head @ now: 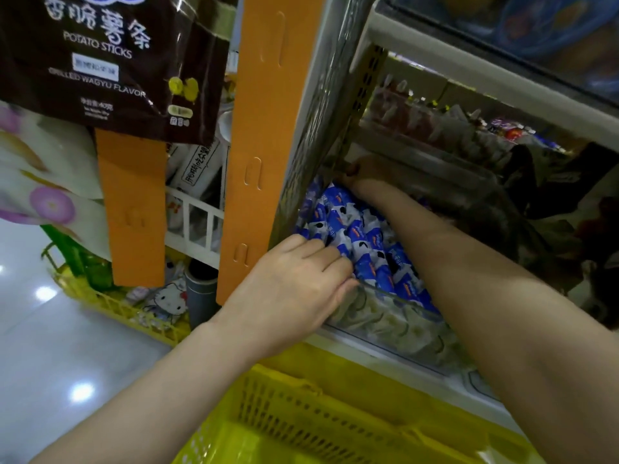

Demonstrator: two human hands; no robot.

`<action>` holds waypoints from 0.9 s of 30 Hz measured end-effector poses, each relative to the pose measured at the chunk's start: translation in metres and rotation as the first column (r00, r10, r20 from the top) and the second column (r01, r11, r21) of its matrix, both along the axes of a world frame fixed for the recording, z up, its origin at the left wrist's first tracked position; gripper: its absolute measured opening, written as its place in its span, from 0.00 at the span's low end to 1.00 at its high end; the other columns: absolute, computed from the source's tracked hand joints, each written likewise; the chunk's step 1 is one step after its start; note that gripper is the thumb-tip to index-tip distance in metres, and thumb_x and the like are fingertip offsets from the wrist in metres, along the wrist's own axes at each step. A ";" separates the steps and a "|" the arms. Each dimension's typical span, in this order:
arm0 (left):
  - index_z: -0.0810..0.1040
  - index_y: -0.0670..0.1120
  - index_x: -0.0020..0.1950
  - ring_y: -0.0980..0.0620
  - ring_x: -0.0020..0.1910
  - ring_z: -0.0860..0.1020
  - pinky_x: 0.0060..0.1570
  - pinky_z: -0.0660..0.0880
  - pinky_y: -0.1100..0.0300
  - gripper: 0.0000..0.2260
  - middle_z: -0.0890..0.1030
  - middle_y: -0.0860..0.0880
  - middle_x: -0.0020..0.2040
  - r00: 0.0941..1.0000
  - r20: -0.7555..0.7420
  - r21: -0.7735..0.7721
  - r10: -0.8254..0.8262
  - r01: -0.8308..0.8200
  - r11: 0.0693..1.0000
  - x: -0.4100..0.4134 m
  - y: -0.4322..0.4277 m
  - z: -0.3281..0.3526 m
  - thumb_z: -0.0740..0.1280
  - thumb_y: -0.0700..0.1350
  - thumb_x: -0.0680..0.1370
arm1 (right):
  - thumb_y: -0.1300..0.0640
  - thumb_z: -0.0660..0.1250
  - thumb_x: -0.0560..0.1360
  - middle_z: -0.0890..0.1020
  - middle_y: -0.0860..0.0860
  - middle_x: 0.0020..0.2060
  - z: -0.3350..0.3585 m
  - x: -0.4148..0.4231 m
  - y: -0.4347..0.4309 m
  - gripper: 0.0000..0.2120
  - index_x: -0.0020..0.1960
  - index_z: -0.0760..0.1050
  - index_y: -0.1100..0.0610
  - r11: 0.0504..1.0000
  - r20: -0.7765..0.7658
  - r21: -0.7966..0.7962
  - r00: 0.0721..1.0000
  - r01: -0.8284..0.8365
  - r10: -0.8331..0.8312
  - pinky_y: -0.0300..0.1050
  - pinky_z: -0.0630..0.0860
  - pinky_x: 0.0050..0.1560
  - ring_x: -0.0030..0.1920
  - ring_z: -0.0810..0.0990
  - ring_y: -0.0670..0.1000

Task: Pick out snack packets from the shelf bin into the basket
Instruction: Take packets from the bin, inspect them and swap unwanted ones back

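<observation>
My left hand (294, 283) presses flat on the snack packets (368, 236) at the front-left corner of the shelf bin (385, 318). My right hand (361, 174) is at the back, and I cannot tell its grip. I should pinch 1 packet and lift it clear toward the basket (318, 413).

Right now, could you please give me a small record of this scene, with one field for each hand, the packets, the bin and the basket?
left hand: rests on the front packets, fingers fairly straight
right hand: reaches to the back of the bin; grip hidden and blurred
snack packets: blue and white, packed closely in the bin
shelf bin: clear plastic, on the shelf under another shelf
basket: yellow plastic, directly below the bin's front edge
</observation>
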State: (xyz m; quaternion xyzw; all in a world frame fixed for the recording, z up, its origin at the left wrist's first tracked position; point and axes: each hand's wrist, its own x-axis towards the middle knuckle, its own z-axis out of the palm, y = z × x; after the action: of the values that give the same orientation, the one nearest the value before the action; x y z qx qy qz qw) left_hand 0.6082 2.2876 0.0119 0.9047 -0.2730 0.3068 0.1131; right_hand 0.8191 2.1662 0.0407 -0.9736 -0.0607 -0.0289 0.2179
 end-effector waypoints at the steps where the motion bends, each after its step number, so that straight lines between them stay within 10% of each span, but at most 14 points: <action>1: 0.77 0.45 0.40 0.49 0.34 0.74 0.40 0.63 0.58 0.15 0.77 0.49 0.35 1.000 -0.003 0.000 0.001 -0.001 1.000 -0.001 0.000 0.001 0.55 0.48 0.79 | 0.51 0.66 0.75 0.79 0.59 0.53 0.001 -0.001 0.000 0.14 0.53 0.77 0.61 1.000 0.008 0.018 1.000 -0.006 0.006 0.50 0.74 0.56 0.54 0.77 0.57; 11: 0.76 0.47 0.46 0.49 0.42 0.76 0.46 0.63 0.59 0.18 0.79 0.50 0.41 0.981 -0.184 0.065 0.053 -0.042 0.997 -0.012 -0.001 0.011 0.49 0.51 0.80 | 0.59 0.63 0.77 0.80 0.54 0.49 0.045 -0.054 -0.015 0.09 0.54 0.77 0.60 0.929 0.386 0.354 0.922 -0.108 -0.040 0.44 0.75 0.51 0.51 0.78 0.53; 15: 0.72 0.46 0.59 0.50 0.56 0.70 0.53 0.60 0.61 0.12 0.75 0.48 0.55 0.967 -0.253 -0.145 0.000 -0.038 0.989 -0.020 -0.008 0.012 0.53 0.48 0.81 | 0.63 0.65 0.75 0.78 0.50 0.41 0.059 -0.109 -0.032 0.07 0.52 0.78 0.61 0.860 0.410 0.477 0.911 -0.181 -0.035 0.37 0.77 0.42 0.41 0.77 0.47; 21: 0.71 0.47 0.58 0.60 0.47 0.71 0.47 0.65 0.71 0.08 0.73 0.53 0.50 0.957 -0.273 -0.693 -0.096 -0.127 0.710 -0.059 -0.024 0.013 0.58 0.45 0.80 | 0.67 0.64 0.75 0.78 0.50 0.34 0.052 -0.204 -0.063 0.08 0.41 0.75 0.55 0.632 0.245 0.745 0.969 -0.213 0.038 0.35 0.79 0.35 0.31 0.79 0.40; 24: 0.71 0.50 0.57 0.65 0.38 0.74 0.43 0.71 0.67 0.10 0.75 0.57 0.45 0.778 -0.501 -0.824 -0.379 -0.295 0.484 -0.072 -0.034 0.018 0.58 0.53 0.79 | 0.69 0.63 0.75 0.81 0.45 0.31 0.035 -0.246 -0.077 0.08 0.43 0.76 0.58 0.593 0.180 0.768 0.971 -0.240 0.160 0.33 0.78 0.35 0.32 0.80 0.40; 27: 0.76 0.47 0.56 0.64 0.33 0.76 0.33 0.71 0.69 0.11 0.80 0.54 0.44 0.617 -0.588 -0.800 -0.522 -0.347 0.490 -0.083 -0.045 0.014 0.62 0.50 0.78 | 0.68 0.62 0.76 0.82 0.45 0.35 0.015 -0.277 -0.083 0.09 0.45 0.75 0.56 0.574 0.109 0.787 0.968 -0.224 0.227 0.33 0.77 0.37 0.35 0.81 0.40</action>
State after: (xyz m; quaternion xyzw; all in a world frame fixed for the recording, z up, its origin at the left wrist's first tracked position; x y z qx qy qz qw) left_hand 0.5256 2.2431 0.0259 0.7355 -0.0539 -0.0329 0.6745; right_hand 0.5425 2.0827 0.0559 -0.7596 -0.1645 -0.0231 0.6288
